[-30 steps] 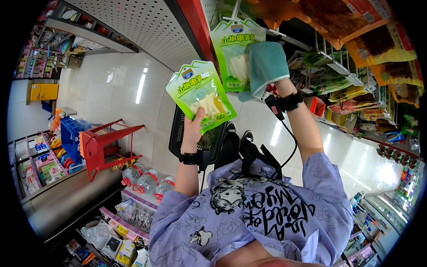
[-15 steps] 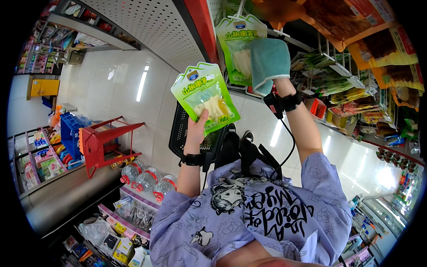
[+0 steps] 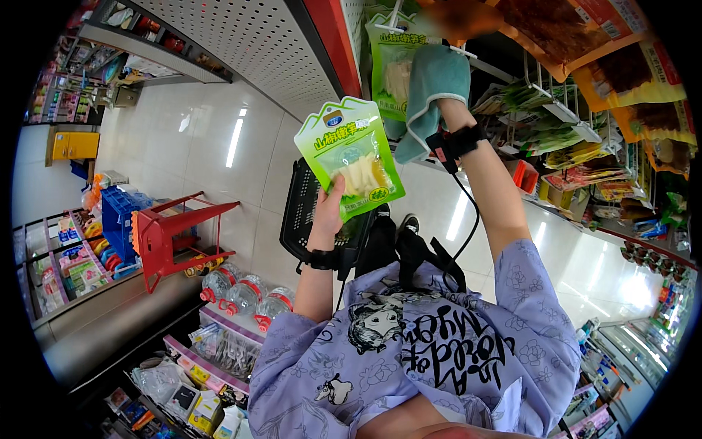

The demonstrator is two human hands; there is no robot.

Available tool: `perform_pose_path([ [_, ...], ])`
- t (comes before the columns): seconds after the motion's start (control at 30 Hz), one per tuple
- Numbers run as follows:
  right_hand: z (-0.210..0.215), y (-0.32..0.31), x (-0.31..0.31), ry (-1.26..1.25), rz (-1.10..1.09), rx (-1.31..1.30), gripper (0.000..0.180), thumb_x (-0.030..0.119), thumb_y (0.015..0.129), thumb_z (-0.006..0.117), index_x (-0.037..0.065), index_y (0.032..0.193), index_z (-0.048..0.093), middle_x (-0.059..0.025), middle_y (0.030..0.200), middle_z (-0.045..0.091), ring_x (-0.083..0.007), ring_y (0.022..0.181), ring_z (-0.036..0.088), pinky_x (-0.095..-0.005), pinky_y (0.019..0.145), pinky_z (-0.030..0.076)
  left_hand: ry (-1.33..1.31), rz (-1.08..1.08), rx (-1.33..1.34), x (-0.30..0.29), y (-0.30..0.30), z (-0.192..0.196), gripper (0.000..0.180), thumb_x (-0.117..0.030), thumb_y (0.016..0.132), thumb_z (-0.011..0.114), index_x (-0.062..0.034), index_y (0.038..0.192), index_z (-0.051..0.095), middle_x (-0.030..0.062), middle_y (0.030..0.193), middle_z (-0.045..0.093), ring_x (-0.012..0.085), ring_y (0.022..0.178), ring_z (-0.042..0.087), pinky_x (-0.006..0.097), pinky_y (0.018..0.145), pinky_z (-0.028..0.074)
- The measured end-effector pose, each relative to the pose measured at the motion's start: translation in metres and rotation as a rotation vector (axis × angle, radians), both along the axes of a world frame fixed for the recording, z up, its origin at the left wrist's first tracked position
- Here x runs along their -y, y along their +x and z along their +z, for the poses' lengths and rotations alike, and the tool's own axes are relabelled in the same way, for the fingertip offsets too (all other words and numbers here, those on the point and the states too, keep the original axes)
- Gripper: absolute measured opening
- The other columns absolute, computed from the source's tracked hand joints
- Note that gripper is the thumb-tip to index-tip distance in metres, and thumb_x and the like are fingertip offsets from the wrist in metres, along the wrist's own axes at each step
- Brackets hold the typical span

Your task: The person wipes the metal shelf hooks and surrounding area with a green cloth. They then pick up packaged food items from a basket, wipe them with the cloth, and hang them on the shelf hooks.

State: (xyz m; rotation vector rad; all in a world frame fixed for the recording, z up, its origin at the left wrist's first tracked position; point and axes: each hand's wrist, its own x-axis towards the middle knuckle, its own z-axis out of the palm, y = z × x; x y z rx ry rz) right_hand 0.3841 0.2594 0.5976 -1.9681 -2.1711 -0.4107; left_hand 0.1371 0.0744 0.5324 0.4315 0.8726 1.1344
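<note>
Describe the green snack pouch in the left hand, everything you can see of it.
The green snack pouch is a flat, glossy plastic bag, bright green with a scalloped white-edged top and a small round blue emblem. A clear window in the middle shows pale yellowish strips inside. It looks sealed and is held up, tilted slightly, in front of the shelf. The left hand grips its lower edge from below, thumb on the front. Nothing else touches it.

A snack pouch (image 3: 351, 159) sat in the left hand (image 3: 329, 212), left of the right hand (image 3: 439, 88), which pressed a cloth (image 3: 431, 95) against a hanging pouch (image 3: 393, 66). A basket (image 3: 307, 212) lay below.
</note>
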Motion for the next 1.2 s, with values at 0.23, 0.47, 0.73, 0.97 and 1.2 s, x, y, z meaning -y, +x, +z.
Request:
perform_pose_path([
  [0.23,-0.005,0.022,0.062,0.012,0.182,-0.133,0.014,0.021,0.063,0.061,0.008,0.066,0.056,-0.0082,0.064,0.055,-0.0268,0.069,0.058,-0.0331,0.059,0.047,0.034,-0.056,0.101,-0.018,0.006,0.007,0.045,-0.027,0.093,0.039,-0.0040,0.131,0.030,0.0106,0.127,0.043,0.0251,0.114,0.045,0.041,0.095,0.037],
  [0.47,-0.005,0.013,0.173,-0.064,0.284,-0.853,0.016,0.019,0.067,0.061,0.007,0.077,0.059,-0.0077,0.075,0.059,-0.0253,0.072,0.058,-0.0327,0.062,0.048,0.101,-0.253,0.263,-0.035,0.038,0.024,0.043,-0.022,0.092,0.042,-0.0081,0.132,0.030,0.0079,0.128,0.041,0.0229,0.116,0.043,0.038,0.095,0.037],
  [0.73,-0.041,-0.011,0.174,-0.095,0.292,-1.257,0.020,0.019,0.068,0.062,0.006,0.083,0.059,-0.0087,0.079,0.060,-0.0248,0.071,0.059,-0.0330,0.063,0.048,0.023,-0.200,0.407,-0.032,0.088,0.072,0.041,-0.028,0.094,0.038,-0.0098,0.130,0.032,0.0074,0.124,0.044,0.0215,0.113,0.045,0.037,0.097,0.035],
  [0.97,-0.024,0.017,0.195,-0.098,0.328,-1.502,0.023,0.020,0.069,0.062,0.006,0.088,0.060,-0.0096,0.083,0.061,-0.0244,0.071,0.059,-0.0333,0.064,0.049,0.111,-0.262,0.416,-0.032,0.081,0.082,0.044,-0.028,0.094,0.036,-0.0081,0.132,0.026,0.0094,0.132,0.037,0.0249,0.121,0.037,0.040,0.100,0.030],
  [1.2,0.002,0.028,0.170,-0.068,0.331,-0.323,0.022,0.019,0.082,0.051,0.009,0.101,0.058,-0.0078,0.112,0.052,-0.0266,0.097,0.052,-0.0349,0.075,0.047,0.136,-0.270,0.242,-0.050,0.070,0.056,0.043,-0.025,0.093,0.040,-0.0080,0.131,0.031,0.0076,0.129,0.040,0.0217,0.119,0.038,0.037,0.099,0.030],
])
